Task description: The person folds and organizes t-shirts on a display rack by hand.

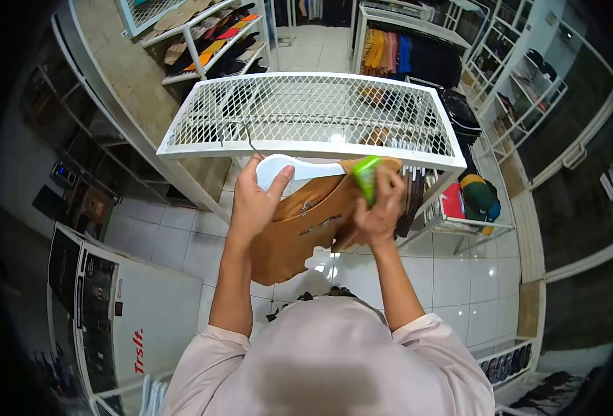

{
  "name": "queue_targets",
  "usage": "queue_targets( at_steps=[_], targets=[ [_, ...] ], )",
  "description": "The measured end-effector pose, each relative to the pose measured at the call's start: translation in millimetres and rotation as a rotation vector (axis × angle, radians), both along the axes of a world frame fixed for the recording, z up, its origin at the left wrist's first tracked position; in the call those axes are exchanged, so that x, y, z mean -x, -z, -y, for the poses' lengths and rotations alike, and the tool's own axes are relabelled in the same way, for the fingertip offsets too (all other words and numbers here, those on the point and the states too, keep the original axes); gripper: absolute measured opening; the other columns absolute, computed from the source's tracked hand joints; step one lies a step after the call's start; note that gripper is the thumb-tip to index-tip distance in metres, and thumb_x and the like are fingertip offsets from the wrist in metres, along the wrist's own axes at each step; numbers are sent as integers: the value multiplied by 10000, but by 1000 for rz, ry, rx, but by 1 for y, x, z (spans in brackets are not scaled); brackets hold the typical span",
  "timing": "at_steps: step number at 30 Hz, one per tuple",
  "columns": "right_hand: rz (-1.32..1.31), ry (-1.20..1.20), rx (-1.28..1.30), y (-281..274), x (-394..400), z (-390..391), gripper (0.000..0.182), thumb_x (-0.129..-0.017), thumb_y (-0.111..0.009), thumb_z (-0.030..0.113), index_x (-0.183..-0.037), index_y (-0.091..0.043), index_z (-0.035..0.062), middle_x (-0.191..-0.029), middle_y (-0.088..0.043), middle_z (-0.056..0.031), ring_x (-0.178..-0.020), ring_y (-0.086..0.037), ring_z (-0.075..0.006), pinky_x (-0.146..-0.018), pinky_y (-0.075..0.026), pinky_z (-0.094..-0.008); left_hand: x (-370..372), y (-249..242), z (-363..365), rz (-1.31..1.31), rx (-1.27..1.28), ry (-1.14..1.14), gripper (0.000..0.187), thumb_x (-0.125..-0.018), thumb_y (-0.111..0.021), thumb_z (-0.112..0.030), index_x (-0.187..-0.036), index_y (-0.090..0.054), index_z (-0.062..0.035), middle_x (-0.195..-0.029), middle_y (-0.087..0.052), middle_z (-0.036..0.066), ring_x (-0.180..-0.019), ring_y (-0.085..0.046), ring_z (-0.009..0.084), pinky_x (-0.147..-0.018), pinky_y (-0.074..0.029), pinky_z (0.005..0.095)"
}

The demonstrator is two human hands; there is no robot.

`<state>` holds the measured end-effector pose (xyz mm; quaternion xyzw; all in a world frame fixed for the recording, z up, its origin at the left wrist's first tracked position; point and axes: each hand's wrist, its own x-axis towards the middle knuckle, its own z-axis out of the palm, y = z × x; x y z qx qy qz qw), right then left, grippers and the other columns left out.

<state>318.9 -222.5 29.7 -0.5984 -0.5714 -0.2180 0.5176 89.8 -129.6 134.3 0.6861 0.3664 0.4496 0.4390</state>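
Note:
A white clothes hanger (317,170) is pinched in my left hand (259,197), thumb on its broad shoulder end, its metal hook rising toward the rack. From the hanger droops a brown shirt (286,239) with a small dark print; its left side has slipped off the hanger's end and hangs in folds. My right hand (381,211), a little blurred, is closed around a bright green object (365,179) at the shirt's other shoulder. What kind of thing the green object is, I cannot tell.
In front stands a white rack with a mesh top (292,93); more garments (412,197) hang beneath its right end. Caps (478,197) sit on a low stand to the right. Cap shelves (216,45) are at the back left, and a white cabinet (150,312) is at lower left.

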Motion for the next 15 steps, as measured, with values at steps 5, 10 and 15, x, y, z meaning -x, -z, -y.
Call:
queue_targets(
  at_steps=[5,10,15],
  targets=[
    [-384,405,-19,15,-30,26,555,-1015,-629,166,-1499,-423,-12,-1351,-477,-234,-1258,-498,-409,-1092,-390,-461,16,12,-3,-24,-77,-26,267,-946,-756,-213,-1032,-642,12,-901,-745,131,-828,-703,191,-784,-546,345],
    [-94,107,-42,-24,34,45,684,-896,-771,157,-1488,-458,17,-1333,-515,-246,-1232,-513,-419,-1056,-431,-476,4,9,10,-23,-71,44,256,-949,-752,-199,-1021,-628,14,-885,-745,138,-796,-693,182,-746,-539,344],
    [-166,333,-71,15,-11,34,625,-944,-723,168,-1492,-453,34,-1302,-515,-254,-1223,-515,-433,-1051,-423,-494,1,3,19,21,-140,95,235,-943,-755,-178,-1018,-628,5,-876,-743,123,-788,-688,169,-739,-537,337]
  ],
)
